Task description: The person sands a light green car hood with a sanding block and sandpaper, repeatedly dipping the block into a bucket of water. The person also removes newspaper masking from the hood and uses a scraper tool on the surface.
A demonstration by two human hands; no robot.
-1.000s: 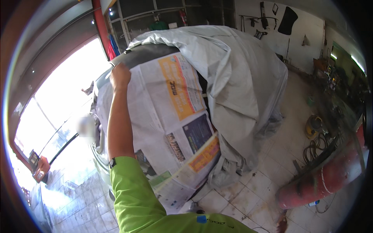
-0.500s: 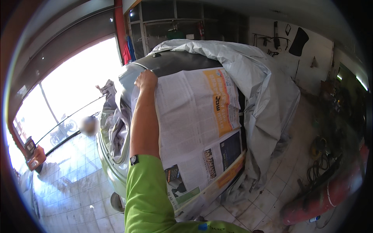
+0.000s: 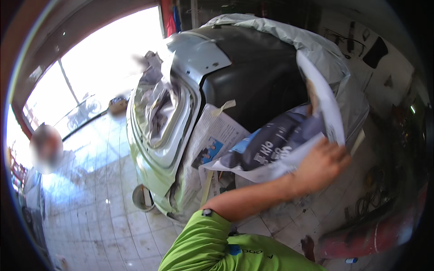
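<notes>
Here's the car (image 3: 190, 56), sprawling beyond and left of my left hand (image 3: 322, 166)! The grey cover (image 3: 357, 97) drapes past my fingers (image 3: 339, 156), upward and right, and the dark panel (image 3: 262, 72) spreads farther up to their left. Now the lifted newspaper sheet (image 3: 266, 151): it billows leftward from my fingers, one edge standing above them, and they're curled closed on it! Well left, a flatter newspaper piece (image 3: 217, 131) lies against the car, a masking-tape strip (image 3: 224, 107) at its top.
</notes>
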